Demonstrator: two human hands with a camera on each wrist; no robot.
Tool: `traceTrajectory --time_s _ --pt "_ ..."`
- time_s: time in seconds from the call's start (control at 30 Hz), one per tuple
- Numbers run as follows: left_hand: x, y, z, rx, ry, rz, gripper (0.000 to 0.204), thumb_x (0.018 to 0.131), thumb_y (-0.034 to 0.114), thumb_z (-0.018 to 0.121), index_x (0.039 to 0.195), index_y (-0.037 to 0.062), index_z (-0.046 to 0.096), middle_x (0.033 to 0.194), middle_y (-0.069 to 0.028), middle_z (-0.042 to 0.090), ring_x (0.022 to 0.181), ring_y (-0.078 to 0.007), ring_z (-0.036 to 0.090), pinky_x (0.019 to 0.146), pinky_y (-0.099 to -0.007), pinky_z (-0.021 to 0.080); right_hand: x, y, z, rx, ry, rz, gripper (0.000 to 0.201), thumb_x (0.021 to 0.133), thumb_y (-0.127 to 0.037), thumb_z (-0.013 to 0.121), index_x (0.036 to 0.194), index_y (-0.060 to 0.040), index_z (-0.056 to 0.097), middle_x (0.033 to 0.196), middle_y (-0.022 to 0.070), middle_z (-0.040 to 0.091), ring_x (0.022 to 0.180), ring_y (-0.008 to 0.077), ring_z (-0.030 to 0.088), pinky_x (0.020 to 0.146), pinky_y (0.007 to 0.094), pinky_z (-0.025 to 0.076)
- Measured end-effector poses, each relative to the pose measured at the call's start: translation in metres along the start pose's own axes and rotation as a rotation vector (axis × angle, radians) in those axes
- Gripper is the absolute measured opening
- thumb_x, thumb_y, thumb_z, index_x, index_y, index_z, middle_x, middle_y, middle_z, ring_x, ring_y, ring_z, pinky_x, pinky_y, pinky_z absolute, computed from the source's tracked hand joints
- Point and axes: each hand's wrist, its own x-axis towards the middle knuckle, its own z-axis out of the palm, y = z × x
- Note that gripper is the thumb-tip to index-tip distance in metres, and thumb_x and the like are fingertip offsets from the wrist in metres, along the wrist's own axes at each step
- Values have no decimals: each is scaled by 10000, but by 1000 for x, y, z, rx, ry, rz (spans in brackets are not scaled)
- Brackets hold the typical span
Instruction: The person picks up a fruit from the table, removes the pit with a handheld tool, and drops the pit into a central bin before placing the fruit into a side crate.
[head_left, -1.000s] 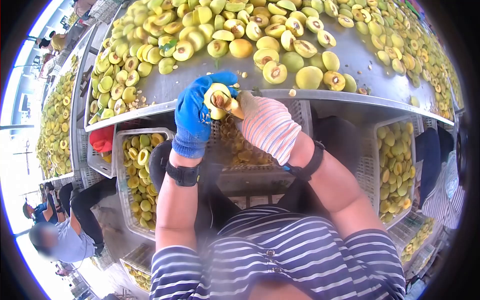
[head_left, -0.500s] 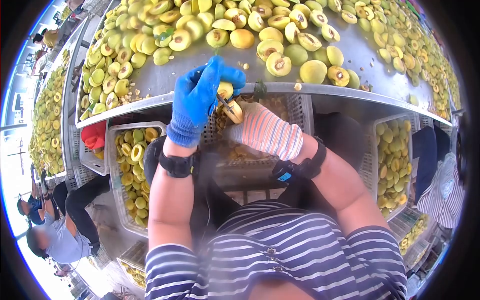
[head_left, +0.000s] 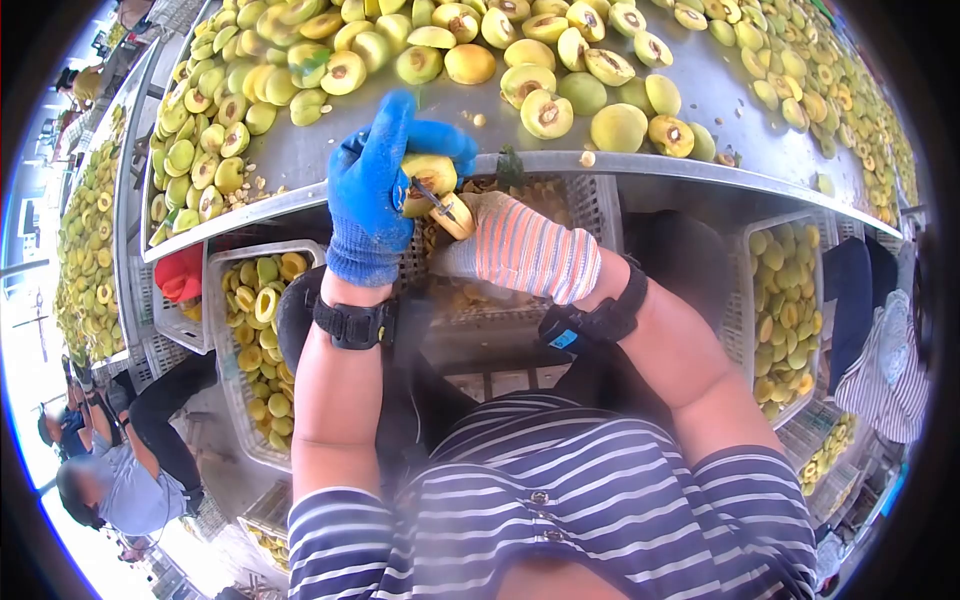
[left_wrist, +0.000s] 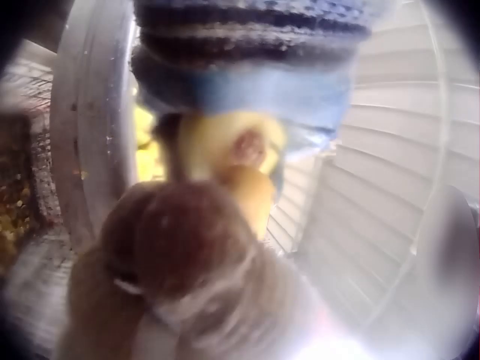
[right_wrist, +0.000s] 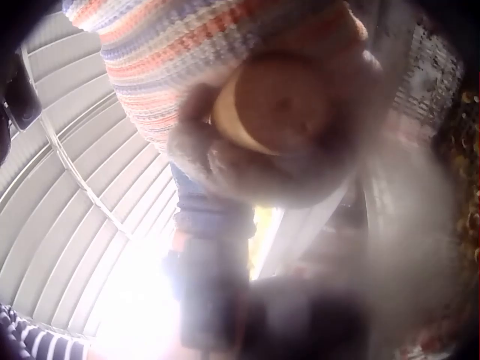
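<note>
My left hand [head_left: 368, 195], in a blue rubber-coated glove, grips a cut yellow-green fruit half [head_left: 436, 172] near the table edge. The fruit looks like a peach or apricot; in the left wrist view a reddish-brown pit cavity [left_wrist: 249, 148] shows on its cut face. Opposite, my right hand [head_left: 525, 248], in an orange-and-white striped knit glove, holds a pitting knife by its wooden handle [head_left: 456, 216]. The thin dark blade [head_left: 428, 193] reaches to the fruit. In the right wrist view the handle's round butt end [right_wrist: 281, 105] sits inside the curled fingers.
A metal table [head_left: 420, 120] carries heaps of halved fruit [head_left: 270, 75] ahead. Below my hands, a crate [head_left: 606, 215] contains brown scraps. Fruit-filled crates stand at left [head_left: 215, 300] and right [head_left: 748, 280]. A seated person [head_left: 140, 490] works at the far left.
Both hands have dropped from over the table edge, shifting slightly left and toward me. The knife has turned against the fruit, and the left fingers have spread and shifted around it.
</note>
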Motion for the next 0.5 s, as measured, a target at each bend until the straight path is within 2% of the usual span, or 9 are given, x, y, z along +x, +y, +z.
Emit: traceTrajectory --time_s 0.03,0.1,0.17,0.23,0.27,0.33,0.4,0.5 --pt "0 6 -1 -2 -31 -19 283 1030 146 461 1281 78 573 894 -157 715 721 -245 695 736 -370 579 -2 -1 0 -17 26 -59 202 785 -208 672 937 -74 666 882 134 657 881 316 670 723 409 544" --pt "5 17 0 -19 -44 -178 271 1031 192 465 1171 26 627 885 -160 708 709 -265 688 724 -386 572 -5 -3 -3 -53 78 -172 184 771 -199 693 925 -102 665 867 113 655 859 318 674 713 407 543" --pt "11 28 2 -48 -6 -462 336 1029 243 467 1041 -26 668 879 -169 697 702 -294 679 708 -407 564 0 -2 2 296 -47 84 185 749 -191 717 914 -119 674 836 100 656 818 330 674 705 411 547" --pt "3 18 6 -430 131 -454 394 1026 280 465 930 -40 674 857 -175 681 691 -309 665 693 -412 553 0 -1 8 531 -35 179 188 741 -186 729 907 -118 672 791 85 654 762 317 667 676 406 539" --pt "0 13 8 -619 201 -441 433 1025 298 464 874 -48 677 847 -178 674 686 -316 658 685 -414 547 -2 0 12 591 40 141 190 743 -186 728 905 -109 666 761 76 651 726 297 660 650 399 530" --pt "-1 10 9 -534 196 -402 431 1025 313 463 891 -39 673 816 -179 658 695 -322 646 674 -426 542 -1 -10 3 829 6 295 185 748 -188 721 893 -96 652 707 56 635 662 246 633 599 379 501" --pt "1 13 5 -498 97 -375 433 1023 334 467 920 -34 669 800 -176 648 709 -321 636 669 -433 538 2 -21 -25 1155 -225 675 173 754 -191 709 874 -89 638 659 34 609 606 182 591 550 354 463" --pt "-1 21 1 -559 -138 -346 446 1016 376 479 986 -29 663 803 -165 646 741 -310 633 674 -436 538 -2 -29 -42 1004 -359 501 145 769 -188 692 868 -97 638 657 7 578 603 126 545 521 319 416"
